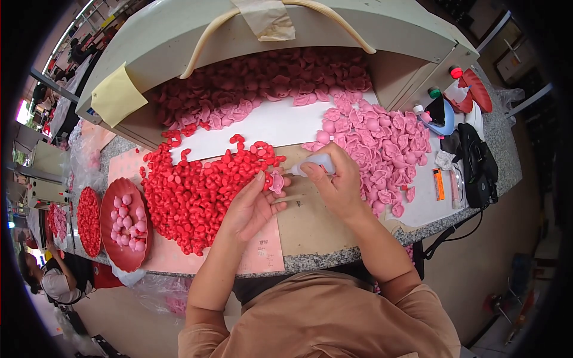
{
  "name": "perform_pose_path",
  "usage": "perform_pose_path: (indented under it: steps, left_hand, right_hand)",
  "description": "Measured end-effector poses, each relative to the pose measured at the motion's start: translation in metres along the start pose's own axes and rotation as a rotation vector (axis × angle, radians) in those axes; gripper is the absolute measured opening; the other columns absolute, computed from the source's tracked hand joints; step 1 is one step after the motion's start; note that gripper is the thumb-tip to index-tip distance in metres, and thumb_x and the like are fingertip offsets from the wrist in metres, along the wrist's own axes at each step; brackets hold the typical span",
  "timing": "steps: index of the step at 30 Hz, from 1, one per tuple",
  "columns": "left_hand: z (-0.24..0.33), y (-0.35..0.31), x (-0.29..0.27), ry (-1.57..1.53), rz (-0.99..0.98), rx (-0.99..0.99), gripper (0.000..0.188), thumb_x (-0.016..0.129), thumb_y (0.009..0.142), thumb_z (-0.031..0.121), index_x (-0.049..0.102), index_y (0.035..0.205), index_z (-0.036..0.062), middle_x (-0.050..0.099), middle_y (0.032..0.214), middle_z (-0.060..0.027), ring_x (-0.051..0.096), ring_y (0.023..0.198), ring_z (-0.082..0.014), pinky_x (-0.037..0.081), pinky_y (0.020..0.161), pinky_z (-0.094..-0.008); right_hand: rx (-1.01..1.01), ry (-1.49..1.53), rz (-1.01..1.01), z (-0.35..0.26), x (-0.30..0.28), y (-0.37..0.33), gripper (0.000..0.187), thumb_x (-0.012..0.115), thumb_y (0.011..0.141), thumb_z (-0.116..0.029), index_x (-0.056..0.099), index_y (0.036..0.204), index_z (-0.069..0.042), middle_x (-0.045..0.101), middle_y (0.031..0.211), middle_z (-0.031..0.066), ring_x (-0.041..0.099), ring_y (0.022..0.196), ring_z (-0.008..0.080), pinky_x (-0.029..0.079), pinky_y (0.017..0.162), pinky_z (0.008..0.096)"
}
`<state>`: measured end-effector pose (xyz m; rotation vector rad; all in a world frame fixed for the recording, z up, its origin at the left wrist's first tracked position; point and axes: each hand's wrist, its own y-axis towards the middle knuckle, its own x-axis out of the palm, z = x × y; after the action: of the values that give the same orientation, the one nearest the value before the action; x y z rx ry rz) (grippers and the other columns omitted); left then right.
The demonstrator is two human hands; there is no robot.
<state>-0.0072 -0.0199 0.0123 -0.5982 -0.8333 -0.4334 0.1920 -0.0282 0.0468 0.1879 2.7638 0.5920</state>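
My left hand (pixel 246 210), palm up, pinches a small pink petal-shaped piece (pixel 277 182) between thumb and fingers, with a bit of red showing beside it. Wrapped around a whitish squeeze bottle (pixel 323 161), my right hand (pixel 345 190) points its nozzle left, close to the pink piece. Whether the tip touches it I cannot tell. A heap of small glossy red pieces (pixel 185 206) spreads on the left of the table. On the right lies a heap of pink petal-shaped pieces (pixel 391 146), some with round ball parts.
At the left stand a red oval tray (pixel 108 243) with pink balls and another (pixel 89 222) full of red pieces. A grey hood (pixel 406 36) arches over more pink pieces. A black bag (pixel 477 167) and orange box (pixel 439 185) lie right. Another person (pixel 57 280) is far left.
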Motion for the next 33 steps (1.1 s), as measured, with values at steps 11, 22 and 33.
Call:
perform_pose_path:
  steps: [11, 22, 33]
  left_hand:
    - [0.0003, -0.0003, 0.0009, 0.004, 0.003, -0.006, 0.041, 0.044, 0.097, 0.035, 0.049, 0.125, 0.0048, 0.060, 0.111, -0.0110, 0.058, 0.092, -0.0139, 0.049, 0.080, -0.0327]
    - [0.0005, -0.0003, 0.0013, 0.021, 0.007, -0.004, 0.042, 0.045, 0.097, 0.035, 0.048, 0.126, 0.0047, 0.060, 0.110, -0.0108, 0.057, 0.091, -0.0130, 0.049, 0.080, -0.0323]
    - [0.0011, -0.0006, 0.0026, 0.034, 0.003, -0.004, 0.045, 0.043, 0.098, 0.035, 0.046, 0.129, 0.0033, 0.060, 0.112, -0.0098, 0.057, 0.091, -0.0126, 0.048, 0.080, -0.0322]
  right_hand:
    - [-0.021, -0.004, -0.009, 0.0002, 0.0004, -0.0005, 0.022, 0.066, 0.085, -0.023, 0.058, 0.084, -0.003, 0.056, 0.072, 0.0049, 0.051, 0.062, 0.0112, 0.040, 0.055, 0.0252]
    - [-0.063, -0.023, 0.004, 0.0009, 0.0002, -0.0001, 0.018, 0.067, 0.083, -0.020, 0.059, 0.084, -0.003, 0.058, 0.073, 0.0063, 0.054, 0.062, 0.0134, 0.042, 0.056, 0.0265]
    - [-0.114, -0.066, -0.005, 0.0010, -0.0005, 0.0001, 0.018, 0.068, 0.083, -0.020, 0.060, 0.083, -0.003, 0.057, 0.073, 0.0061, 0.055, 0.062, 0.0146, 0.042, 0.056, 0.0269]
